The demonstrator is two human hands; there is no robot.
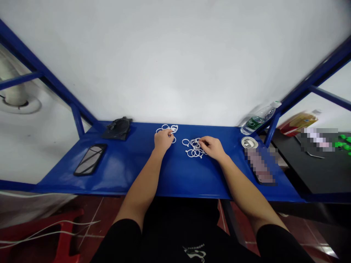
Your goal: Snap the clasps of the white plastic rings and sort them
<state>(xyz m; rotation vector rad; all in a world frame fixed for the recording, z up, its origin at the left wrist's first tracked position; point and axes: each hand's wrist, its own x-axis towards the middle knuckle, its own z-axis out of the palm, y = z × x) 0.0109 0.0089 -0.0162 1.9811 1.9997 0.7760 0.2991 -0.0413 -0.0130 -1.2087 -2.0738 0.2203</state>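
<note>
Several white plastic rings lie on a blue table (131,171) in two groups. My left hand (162,140) rests with curled fingers on the far group of rings (168,128), its fingertips touching a ring. My right hand (213,147) lies beside the nearer pile of rings (193,148), fingers pinched at the pile's right edge. What either hand grips is too small to make out.
A black phone (90,159) lies at the table's left, a dark cloth pouch (117,128) behind it. A plastic water bottle (257,119) leans at the right rear, a roll of tape (249,142) beside it. A black table stands to the right.
</note>
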